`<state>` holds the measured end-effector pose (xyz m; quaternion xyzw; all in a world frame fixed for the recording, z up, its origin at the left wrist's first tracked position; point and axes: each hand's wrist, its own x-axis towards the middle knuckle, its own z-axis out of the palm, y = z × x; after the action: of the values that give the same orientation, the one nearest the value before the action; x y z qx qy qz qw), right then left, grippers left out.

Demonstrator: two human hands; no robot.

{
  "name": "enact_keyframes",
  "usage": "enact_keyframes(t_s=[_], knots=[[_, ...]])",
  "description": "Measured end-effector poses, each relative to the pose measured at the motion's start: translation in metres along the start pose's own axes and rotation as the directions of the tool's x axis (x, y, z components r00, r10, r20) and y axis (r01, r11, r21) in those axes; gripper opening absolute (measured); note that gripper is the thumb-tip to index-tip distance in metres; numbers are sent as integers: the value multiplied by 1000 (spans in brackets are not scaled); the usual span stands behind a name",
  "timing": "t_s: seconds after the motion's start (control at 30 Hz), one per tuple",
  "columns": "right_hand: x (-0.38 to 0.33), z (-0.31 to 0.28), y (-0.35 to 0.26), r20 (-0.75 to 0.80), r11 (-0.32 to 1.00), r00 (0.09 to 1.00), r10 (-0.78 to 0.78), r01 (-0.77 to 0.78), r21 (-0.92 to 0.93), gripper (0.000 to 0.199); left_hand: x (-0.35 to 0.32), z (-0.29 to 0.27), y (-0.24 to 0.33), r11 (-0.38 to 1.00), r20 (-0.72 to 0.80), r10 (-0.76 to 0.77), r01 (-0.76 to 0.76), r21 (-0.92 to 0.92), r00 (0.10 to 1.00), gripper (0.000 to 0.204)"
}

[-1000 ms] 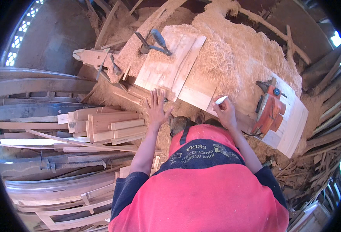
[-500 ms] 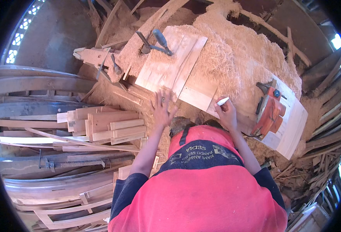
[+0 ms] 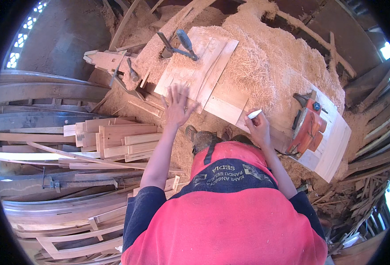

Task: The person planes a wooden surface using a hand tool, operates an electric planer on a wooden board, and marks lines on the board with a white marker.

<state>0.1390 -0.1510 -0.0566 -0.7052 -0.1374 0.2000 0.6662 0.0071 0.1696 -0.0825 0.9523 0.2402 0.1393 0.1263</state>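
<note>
My left hand (image 3: 177, 108) is open, fingers spread, at the near edge of a pale wooden board (image 3: 212, 66) dusted with shavings. Whether its fingertips touch the wood I cannot tell. To the right, my right hand (image 3: 260, 128) is closed on a small white tapered object (image 3: 254, 114) whose exact kind is unclear. That hand is by the near edge of another pale board (image 3: 223, 109). Far beyond my left hand, a clamp with a blue handle (image 3: 184, 42) stands on the first board. An orange power planer (image 3: 307, 128) rests on boards right of my right hand.
Shavings (image 3: 252, 57) are heaped across the back of the work surface. Stacked short wooden pieces (image 3: 124, 137) and long planks (image 3: 49, 95) lie at left. A dark-handled tool (image 3: 133, 70) lies at the far left. Offcuts (image 3: 363, 194) pile up at lower right.
My left hand has moved away from me and slightly left, onto or over the board's near edge. My right hand has stayed almost in place with the white object.
</note>
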Motion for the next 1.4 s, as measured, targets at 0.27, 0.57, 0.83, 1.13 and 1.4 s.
enact_keyframes(t_s=[0.27, 0.57, 0.83, 1.13, 1.4], knots=[[5, 2, -2, 52, 998, 999, -7, 10, -62, 21, -5, -5, 30, 972, 197, 228, -236, 19, 954, 70], [1, 16, -29, 327, 980, 936, 131, -72, -187, 29, -28, -13, 157, 507, 156, 31, 119, -853, 987, 48], [0, 27, -41, 536, 901, 812, 233, -387, 195, 41, -29, -37, 164, 30, 445, 159, 446, -895, 881, 37], [-6, 56, -46, 485, 909, 808, 335, -412, 59, 47, -24, -33, 135, -46, 492, 160, 504, -862, 856, 32], [-12, 93, -26, 344, 979, 936, 77, -6, -202, 30, 26, -51, 72, 69, 382, -254, 411, -909, 889, 29]])
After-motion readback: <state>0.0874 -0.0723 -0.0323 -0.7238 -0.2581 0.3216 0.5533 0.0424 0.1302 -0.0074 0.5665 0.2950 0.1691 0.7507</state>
